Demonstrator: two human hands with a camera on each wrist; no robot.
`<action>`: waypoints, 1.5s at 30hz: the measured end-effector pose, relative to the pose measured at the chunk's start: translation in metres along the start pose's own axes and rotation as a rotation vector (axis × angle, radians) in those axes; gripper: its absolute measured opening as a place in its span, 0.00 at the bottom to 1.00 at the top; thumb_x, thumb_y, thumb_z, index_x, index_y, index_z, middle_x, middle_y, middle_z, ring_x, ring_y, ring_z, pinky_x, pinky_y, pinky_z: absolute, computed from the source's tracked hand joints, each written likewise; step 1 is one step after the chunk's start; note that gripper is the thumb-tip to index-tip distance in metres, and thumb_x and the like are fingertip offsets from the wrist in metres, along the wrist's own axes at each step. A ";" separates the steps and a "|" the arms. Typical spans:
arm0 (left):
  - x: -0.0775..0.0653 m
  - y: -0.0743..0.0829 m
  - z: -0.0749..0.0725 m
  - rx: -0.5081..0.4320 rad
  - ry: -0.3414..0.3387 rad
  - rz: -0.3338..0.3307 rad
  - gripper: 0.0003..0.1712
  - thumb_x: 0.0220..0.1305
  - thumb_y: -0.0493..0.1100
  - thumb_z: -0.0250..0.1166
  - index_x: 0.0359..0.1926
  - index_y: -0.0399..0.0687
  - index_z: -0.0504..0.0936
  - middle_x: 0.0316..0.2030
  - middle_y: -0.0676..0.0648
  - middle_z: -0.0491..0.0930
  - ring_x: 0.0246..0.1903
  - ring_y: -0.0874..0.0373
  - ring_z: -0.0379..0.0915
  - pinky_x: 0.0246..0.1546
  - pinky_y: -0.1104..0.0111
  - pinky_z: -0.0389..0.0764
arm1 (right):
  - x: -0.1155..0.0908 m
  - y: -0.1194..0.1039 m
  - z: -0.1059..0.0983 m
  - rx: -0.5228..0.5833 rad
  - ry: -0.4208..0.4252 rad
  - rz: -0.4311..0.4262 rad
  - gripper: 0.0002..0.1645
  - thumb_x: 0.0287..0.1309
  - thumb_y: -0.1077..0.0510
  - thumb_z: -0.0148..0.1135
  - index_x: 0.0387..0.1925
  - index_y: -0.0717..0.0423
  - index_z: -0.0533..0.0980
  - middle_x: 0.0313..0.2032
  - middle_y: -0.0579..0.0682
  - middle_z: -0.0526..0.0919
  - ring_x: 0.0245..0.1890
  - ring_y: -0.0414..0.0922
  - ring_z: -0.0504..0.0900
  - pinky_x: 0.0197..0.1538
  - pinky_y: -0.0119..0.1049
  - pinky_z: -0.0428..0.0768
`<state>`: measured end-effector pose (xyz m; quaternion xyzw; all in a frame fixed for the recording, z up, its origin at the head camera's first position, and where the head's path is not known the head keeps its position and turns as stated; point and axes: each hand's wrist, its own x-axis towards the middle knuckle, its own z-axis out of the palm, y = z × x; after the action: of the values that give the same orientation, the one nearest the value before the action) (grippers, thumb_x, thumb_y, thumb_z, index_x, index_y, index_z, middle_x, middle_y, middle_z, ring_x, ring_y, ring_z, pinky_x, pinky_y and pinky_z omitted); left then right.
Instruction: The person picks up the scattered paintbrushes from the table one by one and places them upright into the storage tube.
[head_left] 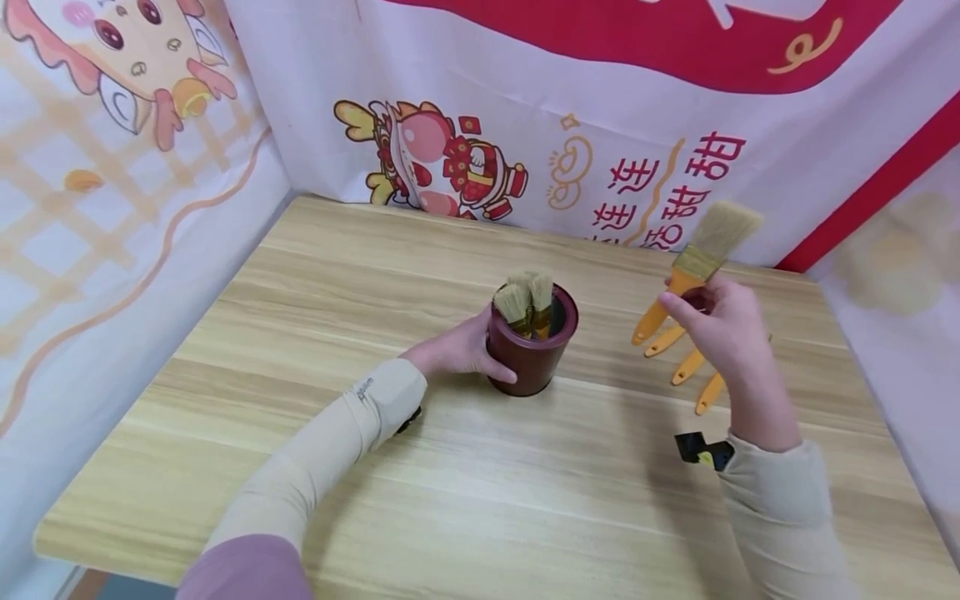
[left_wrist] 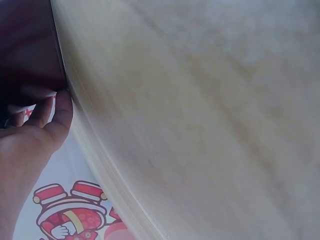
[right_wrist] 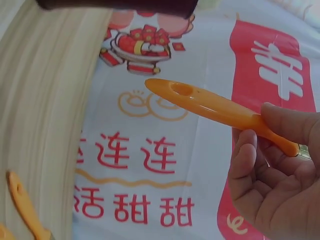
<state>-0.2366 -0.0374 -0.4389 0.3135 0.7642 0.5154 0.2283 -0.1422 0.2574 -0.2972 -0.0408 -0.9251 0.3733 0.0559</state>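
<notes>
A dark red-brown round can (head_left: 527, 364) stands upright on the table, with several bristle brushes (head_left: 516, 303) in it, bristles up. My left hand (head_left: 467, 346) grips the can's side; in the left wrist view its fingers (left_wrist: 62, 112) touch the can's dark wall (left_wrist: 30, 45). My right hand (head_left: 723, 321) pinches a paintbrush (head_left: 684, 279) by its orange handle (right_wrist: 210, 106), lifted above the table to the right of the can. The brush's pale bristles point up and away, its handle end toward the can. Below the right hand lie more orange-handled brushes (head_left: 688, 367), partly hidden by it.
The wooden table (head_left: 465, 500) ends at a printed cloth backdrop (head_left: 300, 75) behind and cloth walls at both sides. A black strap piece (head_left: 703, 451) sits at the right wrist. In the right wrist view, orange handles (right_wrist: 25, 205) lie at the lower left.
</notes>
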 end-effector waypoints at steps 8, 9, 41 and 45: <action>-0.006 -0.007 0.000 0.004 -0.004 -0.021 0.69 0.41 0.44 0.81 0.73 0.63 0.41 0.68 0.54 0.62 0.69 0.59 0.57 0.72 0.59 0.56 | 0.005 -0.016 0.012 0.015 -0.028 -0.012 0.26 0.65 0.47 0.57 0.55 0.63 0.72 0.48 0.62 0.79 0.39 0.43 0.75 0.34 0.20 0.72; -0.006 -0.007 0.000 0.002 -0.003 -0.014 0.69 0.41 0.44 0.81 0.73 0.63 0.41 0.69 0.54 0.61 0.69 0.59 0.57 0.73 0.59 0.55 | 0.006 -0.018 0.013 0.017 -0.027 -0.014 0.26 0.65 0.47 0.57 0.55 0.63 0.72 0.48 0.62 0.79 0.39 0.43 0.75 0.34 0.21 0.72; 0.000 -0.001 -0.002 0.018 0.002 -0.010 0.69 0.39 0.42 0.82 0.74 0.59 0.42 0.68 0.50 0.63 0.69 0.56 0.58 0.72 0.59 0.56 | 0.011 -0.056 0.022 0.089 -0.010 -0.070 0.24 0.64 0.51 0.60 0.57 0.59 0.73 0.49 0.59 0.80 0.39 0.41 0.76 0.38 0.19 0.74; 0.000 -0.001 -0.002 0.018 0.000 -0.014 0.69 0.39 0.42 0.81 0.74 0.58 0.43 0.68 0.51 0.63 0.69 0.57 0.58 0.72 0.60 0.56 | 0.010 -0.061 0.028 0.131 0.027 -0.105 0.23 0.64 0.51 0.60 0.56 0.59 0.74 0.49 0.59 0.81 0.38 0.38 0.76 0.38 0.18 0.75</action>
<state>-0.2382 -0.0383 -0.4389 0.3101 0.7708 0.5072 0.2289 -0.1583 0.1955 -0.2736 0.0065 -0.8986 0.4292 0.0906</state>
